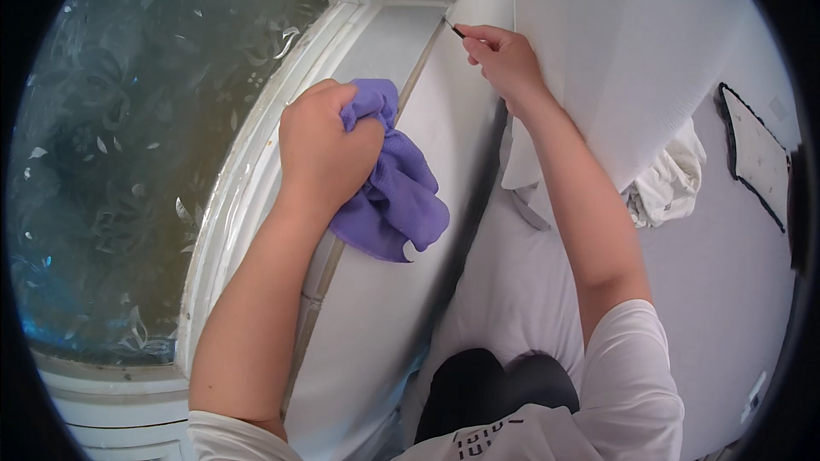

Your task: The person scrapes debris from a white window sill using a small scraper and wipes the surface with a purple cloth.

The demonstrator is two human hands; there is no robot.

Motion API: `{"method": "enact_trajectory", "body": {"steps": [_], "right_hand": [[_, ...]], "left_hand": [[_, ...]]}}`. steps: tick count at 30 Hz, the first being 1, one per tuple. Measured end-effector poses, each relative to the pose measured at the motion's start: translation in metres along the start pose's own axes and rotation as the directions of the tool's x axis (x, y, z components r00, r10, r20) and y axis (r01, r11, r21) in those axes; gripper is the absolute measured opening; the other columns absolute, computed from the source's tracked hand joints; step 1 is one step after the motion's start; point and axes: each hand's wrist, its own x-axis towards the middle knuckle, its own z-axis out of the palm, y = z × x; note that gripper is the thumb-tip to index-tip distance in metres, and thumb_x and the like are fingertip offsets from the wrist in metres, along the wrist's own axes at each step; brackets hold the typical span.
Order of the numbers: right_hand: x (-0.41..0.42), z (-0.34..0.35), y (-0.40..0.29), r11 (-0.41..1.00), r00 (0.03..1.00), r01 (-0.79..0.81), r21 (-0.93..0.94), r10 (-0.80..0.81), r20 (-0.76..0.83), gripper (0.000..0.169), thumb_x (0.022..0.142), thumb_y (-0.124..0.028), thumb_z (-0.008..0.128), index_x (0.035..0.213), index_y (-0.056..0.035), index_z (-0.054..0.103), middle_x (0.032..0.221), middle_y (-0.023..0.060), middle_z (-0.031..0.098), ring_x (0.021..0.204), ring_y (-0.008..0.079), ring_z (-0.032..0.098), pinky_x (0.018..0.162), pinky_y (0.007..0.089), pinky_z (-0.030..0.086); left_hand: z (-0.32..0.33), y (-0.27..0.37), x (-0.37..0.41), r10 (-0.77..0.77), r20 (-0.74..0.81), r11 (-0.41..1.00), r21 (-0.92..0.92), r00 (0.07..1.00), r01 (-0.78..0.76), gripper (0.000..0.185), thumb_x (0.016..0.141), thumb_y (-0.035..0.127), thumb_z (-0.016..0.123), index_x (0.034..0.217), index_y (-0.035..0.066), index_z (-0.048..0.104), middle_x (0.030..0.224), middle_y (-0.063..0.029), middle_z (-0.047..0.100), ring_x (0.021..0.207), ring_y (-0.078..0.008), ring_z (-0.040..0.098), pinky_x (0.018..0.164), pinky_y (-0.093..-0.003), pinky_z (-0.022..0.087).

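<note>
My left hand (323, 147) is closed around a bunched purple cloth (410, 198), whose loose end hangs over the edge of the window sill (378, 45). In my right hand (509, 64) is a thin tool with a black handle (459, 32), pinched between thumb and fingers. Its narrow tip reaches the far corner of the sill, where the sill's brownish edge strip (419, 70) meets the wall. The tip is too small to tell its exact kind.
On the left is a window pane (128, 141) with a leaf and flower pattern, set in a white frame (224, 205). A bed with a pale sheet (717, 294) lies to the right, bearing a crumpled white cloth (672, 173) and a dark-edged cushion (756, 153). A white curtain (615, 57) hangs beyond my right arm.
</note>
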Motion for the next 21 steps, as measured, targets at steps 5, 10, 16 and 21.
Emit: {"method": "enact_trajectory", "body": {"steps": [5, 10, 16, 21], "right_hand": [[0.017, -0.007, 0.001, 0.967, 0.996, 0.070, -0.246, -0.083, -0.044, 0.025, 0.088, -0.015, 0.057, 0.112, -0.0136, 0.066, 0.075, -0.0028, 0.055, 0.075, 0.0076, 0.049, 0.067, 0.0240, 0.042], [0.009, -0.009, -0.003, 0.976, 1.000, 0.019, -0.216, -0.023, -0.018, 0.024, 0.088, -0.014, 0.057, 0.109, -0.0117, 0.067, 0.073, -0.0025, 0.054, 0.070, 0.0081, 0.049, 0.066, 0.0234, 0.042], [0.015, -0.015, 0.021, 0.931, 0.999, 0.010, -0.365, -0.021, -0.026, 0.023, 0.088, -0.015, 0.057, 0.108, -0.0135, 0.068, 0.074, -0.0020, 0.056, 0.069, 0.0089, 0.048, 0.067, 0.0229, 0.042], [-0.008, -0.004, 0.023, 0.978, 0.987, -0.025, -0.206, -0.008, -0.158, 0.025, 0.088, -0.017, 0.057, 0.111, -0.0156, 0.066, 0.077, -0.0003, 0.058, 0.071, 0.0095, 0.051, 0.070, 0.0231, 0.043]], "left_hand": [[0.002, 0.000, 0.000, 0.003, -0.013, 1.000, 0.015, 1.000, -0.003, 0.010, 0.062, 0.006, 0.054, 0.069, 0.001, 0.060, 0.066, -0.0133, 0.054, 0.062, -0.0318, 0.053, 0.057, -0.0378, 0.043], [0.001, -0.004, 0.000, 0.017, -0.021, 1.000, 0.016, 1.000, -0.017, 0.009, 0.061, 0.006, 0.054, 0.067, 0.000, 0.058, 0.066, -0.0140, 0.054, 0.062, -0.0331, 0.052, 0.058, -0.0386, 0.043], [0.004, 0.000, 0.001, 0.000, -0.025, 1.000, -0.030, 1.000, -0.001, 0.009, 0.060, 0.007, 0.054, 0.065, -0.001, 0.054, 0.065, -0.0156, 0.052, 0.062, -0.0350, 0.051, 0.057, -0.0402, 0.042], [0.002, -0.007, 0.001, 0.064, -0.034, 0.997, 0.050, 0.997, -0.062, 0.010, 0.061, 0.007, 0.055, 0.068, -0.001, 0.058, 0.065, -0.0153, 0.053, 0.062, -0.0334, 0.052, 0.058, -0.0397, 0.043]]}}
